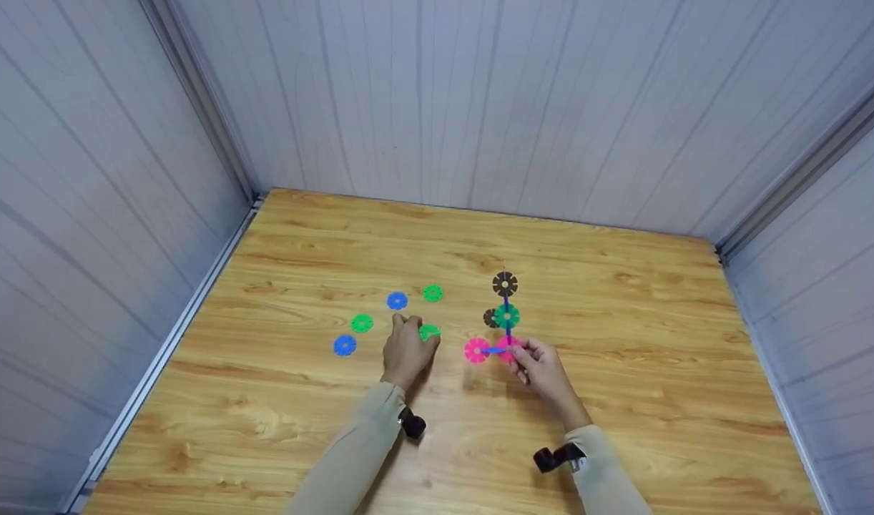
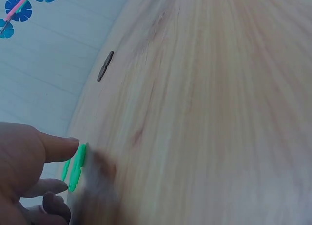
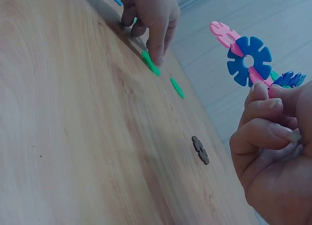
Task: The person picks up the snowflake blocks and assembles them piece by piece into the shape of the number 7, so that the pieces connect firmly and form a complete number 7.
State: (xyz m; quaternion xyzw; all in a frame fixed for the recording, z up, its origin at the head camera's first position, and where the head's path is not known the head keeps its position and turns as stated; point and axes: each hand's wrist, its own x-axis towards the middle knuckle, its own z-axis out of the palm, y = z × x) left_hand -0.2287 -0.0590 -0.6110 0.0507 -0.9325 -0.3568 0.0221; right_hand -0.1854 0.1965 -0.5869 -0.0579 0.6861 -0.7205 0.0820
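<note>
Between finger and thumb my right hand (image 1: pixel 544 368) pinches a pink slotted disc (image 1: pixel 507 349), part of a raised chain of interlocking plastic discs. Joined to it are another pink disc (image 1: pixel 477 350), a blue disc (image 3: pixel 249 61) seen face-on in the right wrist view, a teal-looking disc (image 1: pixel 507 316) and a dark brown disc (image 1: pixel 505 284) at the far end. My left hand (image 1: pixel 408 350) reaches down over a green disc (image 1: pixel 429 332) lying on the table, thumb at its edge and fingers apart. The fingertips partly hide that disc.
Loose on the wooden table (image 1: pixel 265 429) left of the chain lie two blue discs (image 1: pixel 397 300), more green discs (image 1: pixel 362 323) and, partly behind the chain, a brown disc (image 3: pixel 200 150). Pale panel walls (image 1: pixel 437 107) enclose the table at the back and sides.
</note>
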